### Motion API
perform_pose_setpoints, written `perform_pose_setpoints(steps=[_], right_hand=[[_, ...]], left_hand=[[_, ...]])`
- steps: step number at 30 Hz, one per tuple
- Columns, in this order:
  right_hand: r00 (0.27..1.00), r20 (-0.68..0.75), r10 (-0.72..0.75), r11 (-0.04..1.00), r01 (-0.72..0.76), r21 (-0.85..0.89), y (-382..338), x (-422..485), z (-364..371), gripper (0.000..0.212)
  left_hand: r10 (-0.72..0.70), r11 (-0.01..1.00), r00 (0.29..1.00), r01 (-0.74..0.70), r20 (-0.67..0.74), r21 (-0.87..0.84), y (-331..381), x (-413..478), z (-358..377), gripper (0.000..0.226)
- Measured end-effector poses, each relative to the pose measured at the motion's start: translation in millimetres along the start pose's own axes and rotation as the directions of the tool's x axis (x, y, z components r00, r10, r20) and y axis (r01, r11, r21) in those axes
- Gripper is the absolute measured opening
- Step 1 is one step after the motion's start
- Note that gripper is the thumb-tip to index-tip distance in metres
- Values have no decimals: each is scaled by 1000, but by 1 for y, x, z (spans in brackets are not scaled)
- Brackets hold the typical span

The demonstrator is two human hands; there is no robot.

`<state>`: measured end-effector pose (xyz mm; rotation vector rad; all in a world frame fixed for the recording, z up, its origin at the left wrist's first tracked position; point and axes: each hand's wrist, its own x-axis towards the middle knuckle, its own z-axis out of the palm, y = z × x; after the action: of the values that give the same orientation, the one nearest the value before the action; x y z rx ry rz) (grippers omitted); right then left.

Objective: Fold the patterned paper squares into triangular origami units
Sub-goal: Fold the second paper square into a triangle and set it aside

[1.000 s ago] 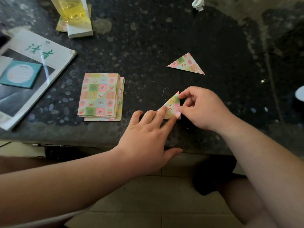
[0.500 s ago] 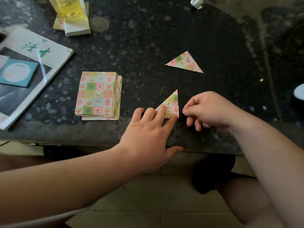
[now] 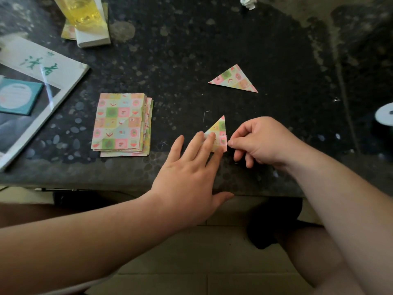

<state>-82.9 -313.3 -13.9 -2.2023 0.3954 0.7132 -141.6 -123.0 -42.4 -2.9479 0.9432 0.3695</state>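
A small folded triangle of patterned paper (image 3: 218,129) lies near the dark table's front edge. My left hand (image 3: 189,177) lies flat with its fingertips pressing down the triangle's lower left part. My right hand (image 3: 261,141) is curled beside the triangle's right side, thumb and forefinger pinching its lower right corner. A finished folded triangle (image 3: 234,79) lies farther back on the table. A stack of several unfolded patterned squares (image 3: 120,122) sits to the left of my left hand.
A magazine (image 3: 38,86) with a teal card (image 3: 18,99) on it lies at the left edge. A yellow-filled container (image 3: 81,11) stands on a white box at the back left. A crumpled white scrap (image 3: 247,2) lies far back; a white round object (image 3: 385,114) sits at right.
My right hand slid from the triangle's top down along its right edge to the lower right corner. My left hand stayed pressing on the paper.
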Motion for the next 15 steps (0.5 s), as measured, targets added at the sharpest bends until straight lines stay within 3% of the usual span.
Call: perform_pose_setpoints(steps=[6, 15], right_hand=[[1000, -14, -6, 997, 7, 79, 1, 2, 3, 11], [997, -79, 9, 1000, -8, 6, -3, 4, 11, 19]], left_hand=[[10, 1000, 1000, -10, 19, -11, 3, -2, 0, 100], [5, 1000, 998, -6, 59, 6, 4, -2, -4, 99]])
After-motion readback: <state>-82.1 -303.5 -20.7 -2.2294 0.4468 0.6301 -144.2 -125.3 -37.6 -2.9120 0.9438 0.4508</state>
